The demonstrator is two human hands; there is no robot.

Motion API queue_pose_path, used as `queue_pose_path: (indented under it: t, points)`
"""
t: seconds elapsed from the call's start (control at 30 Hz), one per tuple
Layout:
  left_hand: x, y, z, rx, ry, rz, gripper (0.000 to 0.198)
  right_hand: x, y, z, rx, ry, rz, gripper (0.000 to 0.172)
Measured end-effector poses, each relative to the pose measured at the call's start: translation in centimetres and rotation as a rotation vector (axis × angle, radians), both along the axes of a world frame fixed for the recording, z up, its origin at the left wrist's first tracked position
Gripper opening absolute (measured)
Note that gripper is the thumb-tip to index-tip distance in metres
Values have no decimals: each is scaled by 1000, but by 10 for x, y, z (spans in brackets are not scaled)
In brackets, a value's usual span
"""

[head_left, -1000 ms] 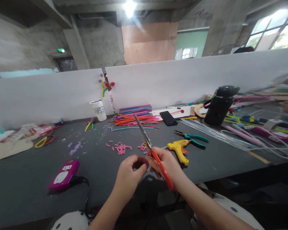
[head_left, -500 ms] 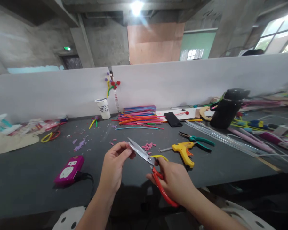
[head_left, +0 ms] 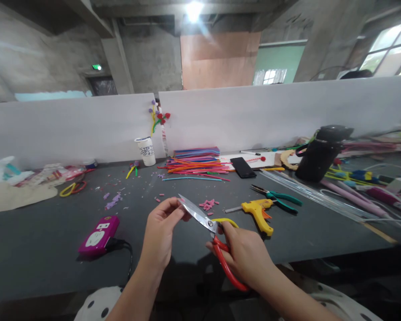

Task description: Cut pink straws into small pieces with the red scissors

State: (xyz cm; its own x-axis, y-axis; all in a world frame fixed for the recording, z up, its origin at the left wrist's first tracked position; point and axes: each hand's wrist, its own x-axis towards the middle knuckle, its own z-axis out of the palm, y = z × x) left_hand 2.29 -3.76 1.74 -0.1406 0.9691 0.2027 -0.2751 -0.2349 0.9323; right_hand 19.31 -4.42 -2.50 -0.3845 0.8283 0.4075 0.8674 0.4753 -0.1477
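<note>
My right hand [head_left: 245, 252] grips a pair of scissors [head_left: 200, 216] with one red and one yellow handle. The metal blades point up and left, close together, their tips at the fingers of my left hand [head_left: 162, 223]. Thumb and forefinger of that hand are pinched; whatever they hold is too small or hidden to make out. Just beyond the blades lies a small pile of short pink cut pieces [head_left: 207, 204]. A yellow glue gun [head_left: 258, 214] rests on the table to the right of the scissors, beside teal-handled pliers [head_left: 280, 199].
Bundled colourful pipe cleaners [head_left: 197, 166] lie at the back by a black phone [head_left: 242, 167] and a white cup [head_left: 145, 151]. A magenta device [head_left: 100, 235] with a cable sits at left, near purple scraps [head_left: 112, 201]. A black thermos [head_left: 322, 154] stands at right beside clear sticks [head_left: 307, 191].
The view has shifted slightly, so everything sits a little further right. Both hands and the scissors keep nearly the same pose.
</note>
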Motion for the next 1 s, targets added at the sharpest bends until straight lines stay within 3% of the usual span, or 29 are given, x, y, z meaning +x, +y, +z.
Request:
queue_pose_path:
  t: [0.8, 1.0]
  points:
    - [-4, 2, -1, 9, 51, 51, 11, 1, 1, -1, 14, 0, -5, 36]
    - [-4, 2, 0, -30, 80, 23, 10, 2, 5, 3, -187, 256, 24, 31]
